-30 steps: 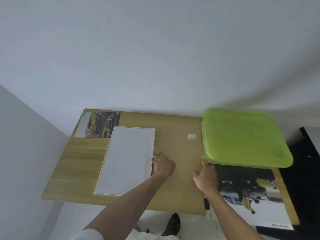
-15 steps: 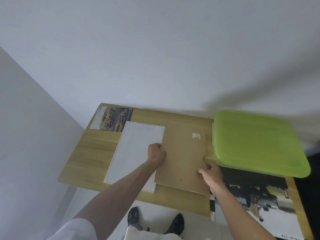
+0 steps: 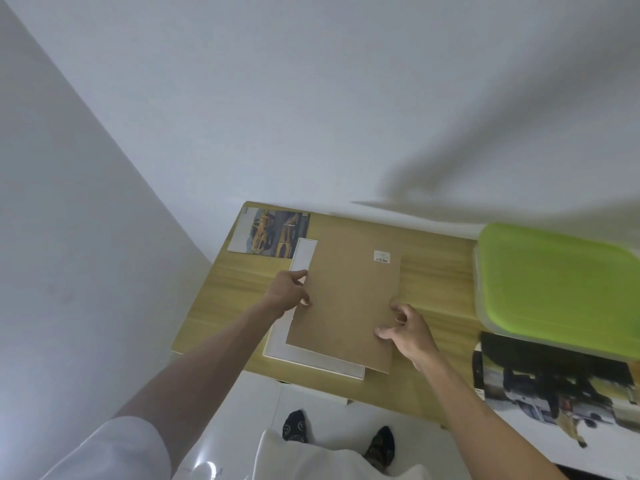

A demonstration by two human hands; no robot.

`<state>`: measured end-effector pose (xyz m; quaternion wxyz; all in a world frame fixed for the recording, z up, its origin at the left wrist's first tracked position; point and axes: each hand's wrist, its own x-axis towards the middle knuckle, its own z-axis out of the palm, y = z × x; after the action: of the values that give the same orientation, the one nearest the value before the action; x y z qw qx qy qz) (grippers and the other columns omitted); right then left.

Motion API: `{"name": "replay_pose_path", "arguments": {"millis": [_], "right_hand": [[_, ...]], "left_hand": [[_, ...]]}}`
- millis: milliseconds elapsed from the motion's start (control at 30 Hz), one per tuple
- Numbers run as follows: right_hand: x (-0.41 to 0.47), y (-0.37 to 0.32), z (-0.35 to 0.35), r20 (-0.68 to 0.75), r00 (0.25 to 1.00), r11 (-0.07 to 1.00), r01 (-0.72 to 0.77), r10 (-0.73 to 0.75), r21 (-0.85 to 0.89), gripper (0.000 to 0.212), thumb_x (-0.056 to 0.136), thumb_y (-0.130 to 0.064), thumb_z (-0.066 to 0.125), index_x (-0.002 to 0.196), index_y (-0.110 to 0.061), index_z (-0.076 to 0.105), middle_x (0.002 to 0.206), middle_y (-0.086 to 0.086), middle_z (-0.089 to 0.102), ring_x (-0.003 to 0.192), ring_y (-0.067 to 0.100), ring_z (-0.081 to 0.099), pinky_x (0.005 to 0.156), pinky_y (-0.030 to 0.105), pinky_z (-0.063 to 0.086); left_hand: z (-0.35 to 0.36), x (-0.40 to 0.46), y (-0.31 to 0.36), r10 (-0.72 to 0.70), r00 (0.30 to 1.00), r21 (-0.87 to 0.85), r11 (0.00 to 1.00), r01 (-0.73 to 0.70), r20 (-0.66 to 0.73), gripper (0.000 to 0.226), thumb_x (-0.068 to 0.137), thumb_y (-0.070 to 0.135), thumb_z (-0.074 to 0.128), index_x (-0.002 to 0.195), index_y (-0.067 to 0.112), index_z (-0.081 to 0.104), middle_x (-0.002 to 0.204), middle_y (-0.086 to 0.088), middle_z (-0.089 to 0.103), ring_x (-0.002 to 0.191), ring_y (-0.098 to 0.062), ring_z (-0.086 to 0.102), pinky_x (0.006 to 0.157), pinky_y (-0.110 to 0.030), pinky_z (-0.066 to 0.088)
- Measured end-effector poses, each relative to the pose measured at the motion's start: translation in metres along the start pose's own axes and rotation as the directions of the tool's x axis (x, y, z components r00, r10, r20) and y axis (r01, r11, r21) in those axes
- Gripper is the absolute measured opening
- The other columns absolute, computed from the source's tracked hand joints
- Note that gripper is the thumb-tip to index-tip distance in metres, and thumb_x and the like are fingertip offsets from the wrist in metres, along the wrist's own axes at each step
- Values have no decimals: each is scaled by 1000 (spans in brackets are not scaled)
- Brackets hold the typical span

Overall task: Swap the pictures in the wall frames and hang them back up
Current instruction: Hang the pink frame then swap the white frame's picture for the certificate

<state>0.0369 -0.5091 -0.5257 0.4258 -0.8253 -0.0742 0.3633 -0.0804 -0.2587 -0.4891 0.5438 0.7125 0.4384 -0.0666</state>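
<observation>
Fingers of the left hand [image 3: 289,294] pinched the backing board [image 3: 349,299] at its left edge; the right hand [image 3: 407,332] touched its right edge with curled fingers, grip unclear. Board lay over the white frame [image 3: 304,355] on the bench [image 3: 433,282]; refitting and hanging seemingly remained.

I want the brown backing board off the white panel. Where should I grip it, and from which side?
Probably the long side edges, one hand from each side: the brown backing board is thin, flat and lies askew on the white panel, its right edge overhanging it.
</observation>
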Motion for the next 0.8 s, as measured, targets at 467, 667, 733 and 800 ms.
{"name": "replay_pose_path", "arguments": {"millis": [467,667,733,800], "right_hand": [[-10,1,81,-138,989,971,20,-54,-236,67,75,-16,82,133,-23,49,122,8,50,107,22,54,90,30,44],[-11,1,81,-181,983,962,-31,-20,-272,69,71,-11,82,133,-19,52,122,10,52,105,23,57,88,31,46],[-11,-1,81,-187,982,958,-44,-10,-282,69,70,-10,82,132,-18,52,120,10,52,104,23,57,87,31,46],[-10,-3,81,-178,984,950,-50,-6,-308,68,71,-10,82,132,-16,53,116,10,51,99,22,55,81,27,42]], "left_hand": [[-45,6,-61,71,997,122,990,-71,-1,79,71,-15,61,140,21,52,76,4,59,73,-13,55,72,-27,46],[-41,14,-68,91,995,181,978,-98,50,79,66,-13,73,138,16,56,79,2,58,81,-15,55,85,-32,50],[-41,15,-67,104,993,214,970,-113,54,77,65,-11,76,135,15,58,80,1,58,81,-14,55,81,-28,48],[-42,16,-68,112,992,248,961,-124,62,72,64,-10,79,131,12,61,80,2,56,80,-14,52,76,-23,44]]}}
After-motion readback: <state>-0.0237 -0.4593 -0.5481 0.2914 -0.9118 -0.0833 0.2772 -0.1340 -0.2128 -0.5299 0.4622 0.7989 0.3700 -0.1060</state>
